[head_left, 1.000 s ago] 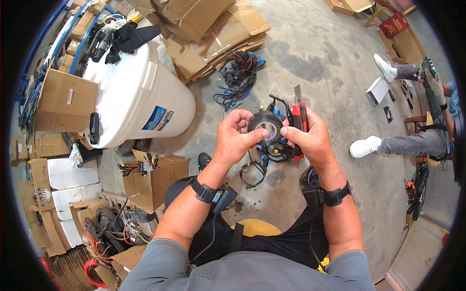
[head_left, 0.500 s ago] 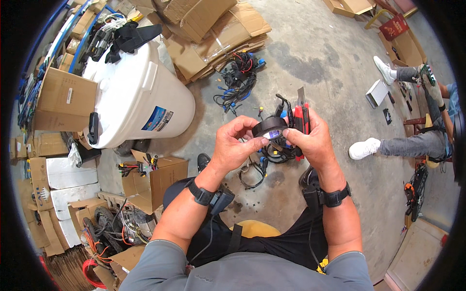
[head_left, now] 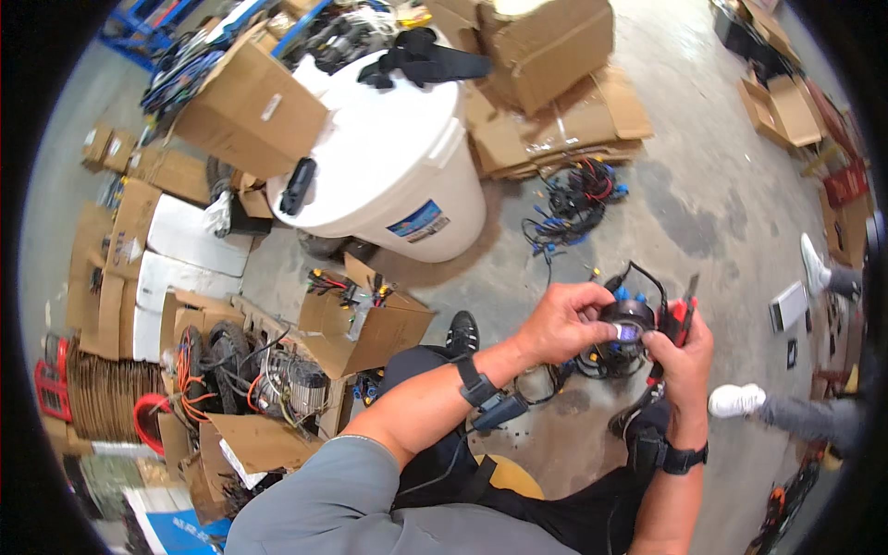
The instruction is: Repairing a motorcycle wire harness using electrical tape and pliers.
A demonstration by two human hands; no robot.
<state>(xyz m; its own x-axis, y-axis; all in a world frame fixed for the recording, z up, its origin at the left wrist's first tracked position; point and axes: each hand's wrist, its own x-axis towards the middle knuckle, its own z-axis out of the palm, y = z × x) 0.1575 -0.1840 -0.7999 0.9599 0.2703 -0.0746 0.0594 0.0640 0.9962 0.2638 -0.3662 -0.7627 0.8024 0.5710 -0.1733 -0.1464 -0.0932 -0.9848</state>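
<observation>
My left hand is closed on a roll of black electrical tape, thumb and fingers at its near-left side. My right hand grips a red utility knife with its blade out and pointing away from me. The right thumb also presses against the roll's right edge. Just behind and below the roll, black cables with blue and yellow connectors hang or lie close to the hands; whether the fingers touch them I cannot tell.
A tangled heap of cables lies on the concrete floor ahead. To the left stands a large white bucket, with an open carton of connectors nearer me. Flattened cardboard is piled beyond. Another person's white shoe rests at the right.
The view has turned leftward, so the surroundings and my hands appear farther right. Both hands still hold the tape roll, with the knife still in the right.
</observation>
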